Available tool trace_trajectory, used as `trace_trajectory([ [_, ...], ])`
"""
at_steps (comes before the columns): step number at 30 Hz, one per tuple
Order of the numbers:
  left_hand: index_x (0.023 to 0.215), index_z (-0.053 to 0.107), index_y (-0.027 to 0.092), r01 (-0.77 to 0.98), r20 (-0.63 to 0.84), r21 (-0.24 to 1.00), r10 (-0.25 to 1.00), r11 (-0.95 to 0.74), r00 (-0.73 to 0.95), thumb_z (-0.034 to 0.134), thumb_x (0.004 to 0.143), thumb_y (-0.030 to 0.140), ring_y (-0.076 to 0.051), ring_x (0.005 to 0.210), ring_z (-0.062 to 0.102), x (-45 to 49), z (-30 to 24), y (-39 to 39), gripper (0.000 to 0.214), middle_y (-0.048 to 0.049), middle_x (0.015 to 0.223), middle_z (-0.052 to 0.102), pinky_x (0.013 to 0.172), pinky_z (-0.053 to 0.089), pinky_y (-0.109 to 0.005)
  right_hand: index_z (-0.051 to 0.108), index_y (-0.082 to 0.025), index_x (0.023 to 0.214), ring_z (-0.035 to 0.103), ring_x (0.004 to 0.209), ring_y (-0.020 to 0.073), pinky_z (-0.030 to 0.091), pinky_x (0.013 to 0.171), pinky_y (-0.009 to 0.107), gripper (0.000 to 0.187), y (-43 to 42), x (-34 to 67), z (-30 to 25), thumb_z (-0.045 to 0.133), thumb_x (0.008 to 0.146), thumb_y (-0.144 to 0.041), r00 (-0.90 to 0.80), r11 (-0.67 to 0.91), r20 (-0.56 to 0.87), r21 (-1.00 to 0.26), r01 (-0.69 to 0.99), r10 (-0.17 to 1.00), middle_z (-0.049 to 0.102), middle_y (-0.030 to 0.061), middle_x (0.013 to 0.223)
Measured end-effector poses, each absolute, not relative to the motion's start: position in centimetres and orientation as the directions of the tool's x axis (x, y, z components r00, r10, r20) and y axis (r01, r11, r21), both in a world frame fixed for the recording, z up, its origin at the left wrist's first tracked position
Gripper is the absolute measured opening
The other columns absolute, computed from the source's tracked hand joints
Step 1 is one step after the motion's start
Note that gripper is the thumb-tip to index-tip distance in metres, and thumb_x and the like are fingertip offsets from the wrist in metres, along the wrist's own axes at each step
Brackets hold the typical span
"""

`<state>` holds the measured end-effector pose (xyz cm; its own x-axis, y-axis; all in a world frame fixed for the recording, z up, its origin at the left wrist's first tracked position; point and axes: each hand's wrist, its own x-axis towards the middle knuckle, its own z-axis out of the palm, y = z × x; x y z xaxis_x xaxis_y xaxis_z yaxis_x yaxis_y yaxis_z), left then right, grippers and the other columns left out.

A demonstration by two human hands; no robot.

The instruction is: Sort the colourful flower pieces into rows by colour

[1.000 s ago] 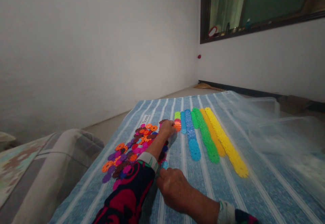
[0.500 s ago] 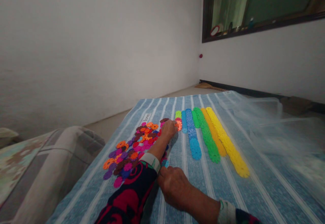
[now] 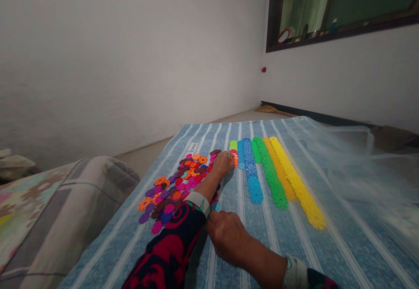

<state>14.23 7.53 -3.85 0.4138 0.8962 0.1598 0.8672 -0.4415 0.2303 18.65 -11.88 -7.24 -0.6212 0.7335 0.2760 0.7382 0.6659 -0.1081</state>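
Note:
My left hand (image 3: 223, 163) reaches far forward, its fingers closed at an orange flower-shaped disc (image 3: 235, 159) below a short light green row (image 3: 233, 145). Nearer to me, my right hand (image 3: 229, 235) is curled shut beside my left cuff; whatever its fingertips hold is hidden. A light blue disc (image 3: 216, 206) shows just beyond it. Under and left of my left arm lies a loose pile of mixed flower discs (image 3: 178, 184) in orange, purple, pink, brown and red. To the right, overlapping discs form a blue row (image 3: 251, 171), a green row (image 3: 270, 173), an orange-yellow row (image 3: 283, 175) and a yellow row (image 3: 297, 184).
A striped blue cloth (image 3: 225, 276) covers the table. Clear plastic containers (image 3: 347, 138) stand on the right side. A "love" label (image 3: 193, 147) is on the cloth at the far left. A grey draped cover (image 3: 94, 197) lies left of the table.
The whole view has shifted slightly, so things appear a little farther right. Both hands keep nearly the same places and stay closed; the rows look unchanged.

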Motion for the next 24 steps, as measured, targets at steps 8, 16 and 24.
trace_trajectory([
  [8,0.096,0.071,0.014,0.883,0.285,0.262,0.905,-0.39,0.315,0.053,0.084,0.016,-0.022,0.104,0.06,12.3,-2.9,5.4,0.022,-0.0116,0.105,0.068,0.093,0.046,-0.031,0.059,-0.017,0.09,0.059,0.076,0.0195,0.041,0.059,0.028,0.015,-12.1,18.9,-7.2,0.05,0.083,-0.006,-0.605,0.646,0.245,-0.15,0.749,0.758,0.062,0.0081,0.089],
  [16,0.073,0.07,0.018,0.831,0.201,0.375,0.911,-0.411,0.36,0.053,0.081,0.022,-0.015,0.075,0.062,3.1,-1.6,-1.5,0.019,-0.0019,0.076,0.069,0.072,0.045,-0.024,0.063,-0.018,0.088,0.06,0.074,0.0149,0.038,0.062,0.024,0.018,-10.9,20.3,-7.9,0.046,0.093,-0.017,-0.437,0.498,0.257,-0.277,0.822,0.862,0.064,0.0049,0.087],
  [24,0.076,0.071,0.018,0.828,0.241,0.553,0.969,-0.094,-0.051,0.05,0.078,0.031,-0.019,0.075,0.065,-4.2,-3.1,-4.2,0.025,-0.0032,0.079,0.073,0.072,0.049,-0.029,0.062,-0.019,0.107,0.064,0.092,0.0181,0.043,0.072,0.025,0.019,-10.7,20.3,-7.6,0.049,0.094,-0.02,-0.308,0.361,0.198,-0.358,0.861,0.931,0.067,0.0069,0.103],
])
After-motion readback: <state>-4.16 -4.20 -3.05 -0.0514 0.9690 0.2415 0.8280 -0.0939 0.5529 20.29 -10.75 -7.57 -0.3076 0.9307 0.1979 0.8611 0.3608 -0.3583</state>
